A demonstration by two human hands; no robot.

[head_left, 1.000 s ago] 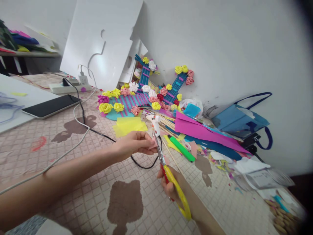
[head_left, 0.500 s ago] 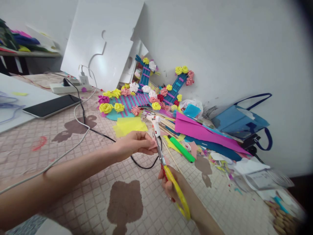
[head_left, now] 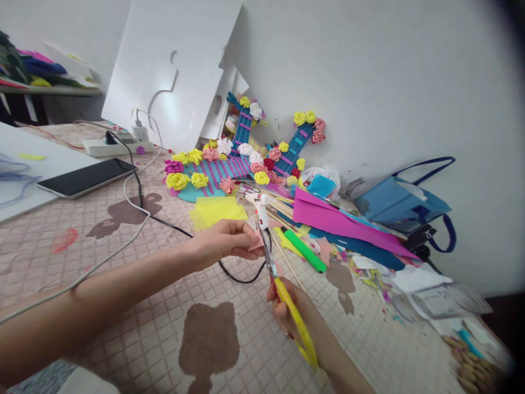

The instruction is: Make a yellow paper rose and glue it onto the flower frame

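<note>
Between the fingertips of my left hand (head_left: 233,239) is a small piece of pink paper (head_left: 257,242). My right hand (head_left: 297,306) is wrapped round the yellow and red handles of a pair of scissors (head_left: 297,323). Their blades point away from me and meet the pink paper's right edge. Just beyond the blade tips stands a white glue gun (head_left: 259,208), partly hidden by the scissors. Yellow paper sheets (head_left: 219,210) lie behind my left hand. To the right of the scissors rests a green marker (head_left: 305,250).
Blue panels trimmed with paper flowers (head_left: 217,175) stand near the wall. Magenta paper (head_left: 348,224), wooden sticks (head_left: 283,210) and scraps cover the right side. A blue bag (head_left: 404,200) leans there. At left lie a tablet (head_left: 88,178), a power strip (head_left: 118,146) and a white cable (head_left: 135,205) crossing my forearm.
The scissor handles have drawn slightly closer together in my right hand. My left hand and the pink paper stay in almost the same place.
</note>
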